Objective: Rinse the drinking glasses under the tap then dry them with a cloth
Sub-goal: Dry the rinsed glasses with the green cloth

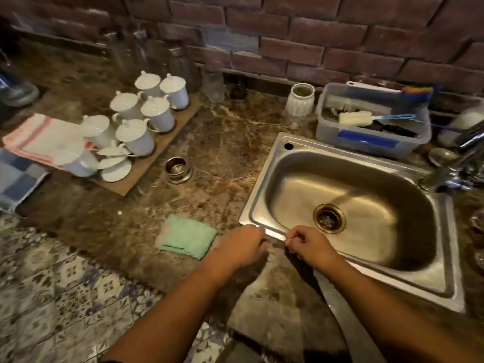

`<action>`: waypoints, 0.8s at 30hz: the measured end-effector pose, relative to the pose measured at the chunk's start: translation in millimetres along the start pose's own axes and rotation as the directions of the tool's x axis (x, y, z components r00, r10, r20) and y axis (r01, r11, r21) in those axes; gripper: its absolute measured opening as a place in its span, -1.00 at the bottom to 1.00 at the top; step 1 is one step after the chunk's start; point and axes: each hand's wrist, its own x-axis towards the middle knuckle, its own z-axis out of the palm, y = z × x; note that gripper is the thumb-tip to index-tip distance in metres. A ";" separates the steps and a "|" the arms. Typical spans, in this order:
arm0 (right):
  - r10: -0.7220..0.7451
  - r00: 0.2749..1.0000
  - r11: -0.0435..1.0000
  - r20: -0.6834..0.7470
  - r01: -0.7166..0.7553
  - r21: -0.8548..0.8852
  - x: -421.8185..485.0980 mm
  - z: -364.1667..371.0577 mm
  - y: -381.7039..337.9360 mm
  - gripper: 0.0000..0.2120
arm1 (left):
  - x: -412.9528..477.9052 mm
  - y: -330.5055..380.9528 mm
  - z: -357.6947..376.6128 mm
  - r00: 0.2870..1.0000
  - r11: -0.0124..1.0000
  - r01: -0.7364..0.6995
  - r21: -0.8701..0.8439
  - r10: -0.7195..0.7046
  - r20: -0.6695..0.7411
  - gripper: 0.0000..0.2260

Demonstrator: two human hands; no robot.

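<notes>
My left hand (239,247) and my right hand (310,243) hover close together over the front left corner of the steel sink (262,184). Both have their fingers curled in, and I see nothing held in either; the left is slightly blurred. A folded green cloth (186,235) lies on the counter just left of my left hand. Clear drinking glasses (214,85) and glass bottles (131,53) stand at the back against the brick wall. The tap (445,171) sits at the sink's right side, and no water is visible in the basin.
Several white lidded cups (146,116) stand on a wooden board at the left, beside a pink-striped towel (39,137). A small steel bowl (178,169) sits mid-counter. Behind the sink are a white ribbed jar (300,99) and a plastic tub (372,127) of brushes.
</notes>
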 end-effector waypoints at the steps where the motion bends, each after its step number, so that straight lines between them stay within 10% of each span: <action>1: -0.014 1.000 1.000 -0.005 0.014 0.001 0.9 20.5 -11.9 -0.84 | -9.5 -27.2 -6.0 0.997 0.999 0.049 -0.019 -0.050 -0.052 -0.77; 10: -0.150 0.989 0.962 0.001 0.146 -0.230 37.5 147.5 -98.0 -0.82 | -42.4 -189.5 -30.3 0.969 0.976 0.211 -0.043 -0.215 -0.122 -0.58; 24: -0.062 0.993 0.825 0.103 0.109 -0.555 67.2 183.3 -130.7 -0.70 | -27.3 -210.1 -33.0 0.981 0.981 0.193 -0.036 -0.192 0.020 -0.69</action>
